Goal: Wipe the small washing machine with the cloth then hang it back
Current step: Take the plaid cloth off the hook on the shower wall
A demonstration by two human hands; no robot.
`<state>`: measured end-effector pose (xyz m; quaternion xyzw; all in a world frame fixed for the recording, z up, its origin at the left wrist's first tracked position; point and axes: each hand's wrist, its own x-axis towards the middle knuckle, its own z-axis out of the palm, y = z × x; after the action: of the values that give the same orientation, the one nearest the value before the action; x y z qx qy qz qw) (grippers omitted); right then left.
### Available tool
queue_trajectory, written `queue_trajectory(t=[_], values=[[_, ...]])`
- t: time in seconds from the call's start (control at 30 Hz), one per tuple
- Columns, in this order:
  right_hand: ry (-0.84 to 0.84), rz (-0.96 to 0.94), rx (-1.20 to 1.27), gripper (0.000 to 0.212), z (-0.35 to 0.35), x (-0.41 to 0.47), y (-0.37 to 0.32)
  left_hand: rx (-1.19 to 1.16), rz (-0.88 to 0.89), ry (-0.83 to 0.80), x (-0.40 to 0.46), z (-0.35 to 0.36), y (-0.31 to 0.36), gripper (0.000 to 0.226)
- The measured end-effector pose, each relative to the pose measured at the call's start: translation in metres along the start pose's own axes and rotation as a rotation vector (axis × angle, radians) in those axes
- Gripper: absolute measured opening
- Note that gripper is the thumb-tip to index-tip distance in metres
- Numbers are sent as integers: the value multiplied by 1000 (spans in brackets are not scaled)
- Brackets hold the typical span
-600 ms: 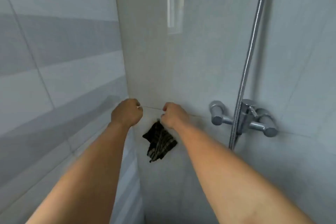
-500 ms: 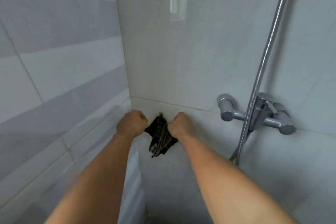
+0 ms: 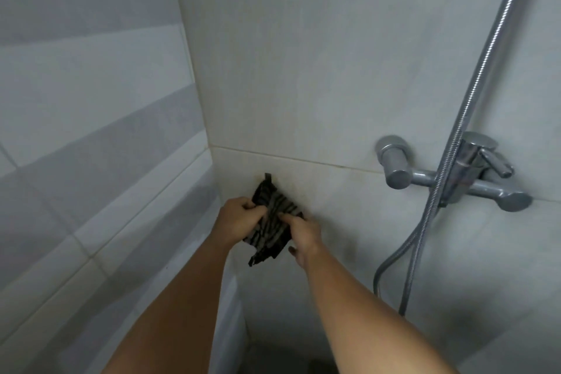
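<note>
From the head camera, looking forward and down into a tiled corner, both bare forearms reach in from the bottom of the frame toward a dark cloth (image 3: 271,218) with grey and black stripes. The cloth hangs against the pale back wall (image 3: 318,85), just right of the corner where that wall meets the grey-banded side wall (image 3: 91,100). A narrow dark loop at the cloth's top edge stands up against the tile just below a horizontal grout line; whatever holds the loop is too small to make out. The left hand (image 3: 239,217) grips the cloth's left side, its fingers curled in over the fabric. The right hand (image 3: 302,232) pinches the cloth's right side, with the fingertips folded onto the striped surface and the thumb hanging free below. The two hands sit close together, with a strip of cloth showing between them, and a lower corner of the cloth dangles beneath them. Well to the right, a chrome shower tap (image 3: 455,173) is mounted on the back wall, its handles jutting outward. A ribbed metal shower hose (image 3: 473,76) runs diagonally down from the top right, passes in front of the tap, and loops near the wall below it. A bright vertical reflection shows high on the back wall.
</note>
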<state>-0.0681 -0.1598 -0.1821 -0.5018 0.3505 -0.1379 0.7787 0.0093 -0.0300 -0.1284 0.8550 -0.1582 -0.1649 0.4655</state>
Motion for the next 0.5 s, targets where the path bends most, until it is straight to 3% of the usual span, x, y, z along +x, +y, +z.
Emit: queue_trajectory(t=[0.3, 0.5], values=[[-237, -54, 172, 39, -17, -34, -41, -430, -8, -158, -50, -18, 47, 9], [-151, -88, 65, 23, -63, -64, -15, -576, -58, -205, -86, 18, 25, 20]])
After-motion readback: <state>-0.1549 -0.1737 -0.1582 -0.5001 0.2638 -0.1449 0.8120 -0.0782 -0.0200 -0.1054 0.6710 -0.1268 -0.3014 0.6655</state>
